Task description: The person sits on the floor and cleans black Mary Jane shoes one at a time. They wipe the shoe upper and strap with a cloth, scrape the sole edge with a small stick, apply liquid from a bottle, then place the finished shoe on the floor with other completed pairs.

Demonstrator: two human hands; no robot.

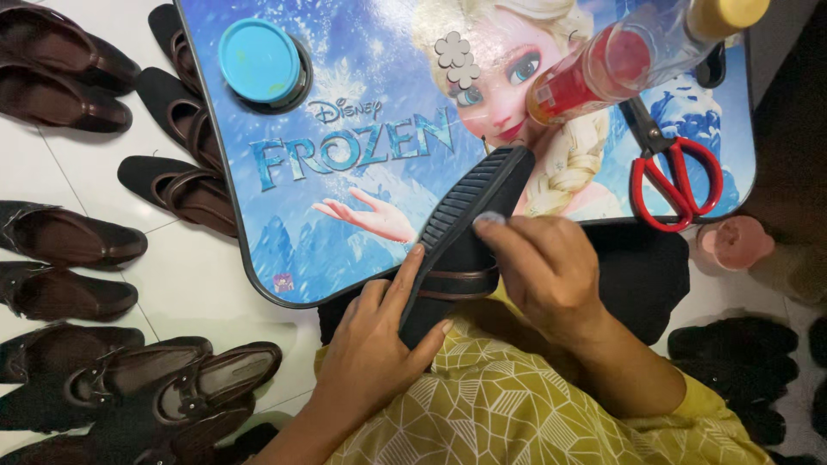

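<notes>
Head view: blue picture-printed table (284, 224) over white tiled floor (198, 284).

Bottle (637, 52) cut by top edge; shoe (469, 232) upper probably hidden underneath.

— Any packaging up there?

— Two containers. A clear plastic bottle (633, 53) lies tilted across the far right of the table (284, 232), with a yellow cap, red contents at its near end and a red band of label round it. A round tub (263, 62) stands at the far left, dark-walled, its lid turquoise blue.

— Labels or signs?

— Only the tabletop print: a blue, icy cartoon picture covering the whole surface, with a fair-haired figure at the middle and pale lettering to the left. A tiny pink mark sits in the near left corner.

— Screens?

— None.
</notes>
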